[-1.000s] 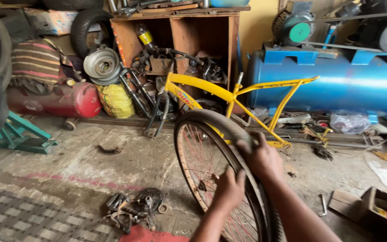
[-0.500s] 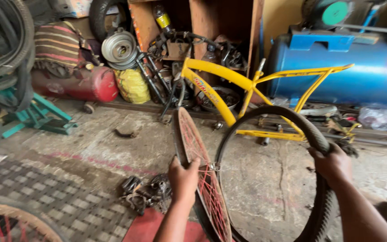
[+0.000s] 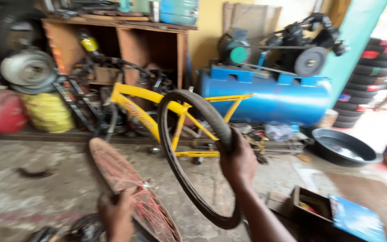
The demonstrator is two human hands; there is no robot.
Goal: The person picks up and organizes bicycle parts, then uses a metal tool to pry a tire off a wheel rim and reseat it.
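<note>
The bare wheel rim [image 3: 131, 192] stands low in the middle, with the left hand [image 3: 115, 217] on its lower edge at about six o'clock. The tyre [image 3: 193, 157] hangs just right of the rim, at its three o'clock, apart from it; the right hand [image 3: 238, 163] grips the tyre's right side. Behind both, at twelve o'clock, the bicycle frame [image 3: 144, 96] lies on the floor. Behind the frame stands the wooden shelf [image 3: 117, 40]. The compressor tank [image 3: 265, 96] sits at two o'clock from the tyre. The round basin [image 3: 343, 148] rests right of the tank, at three o'clock. An open box [image 3: 312, 206] lies at four o'clock, near the right forearm.
</note>
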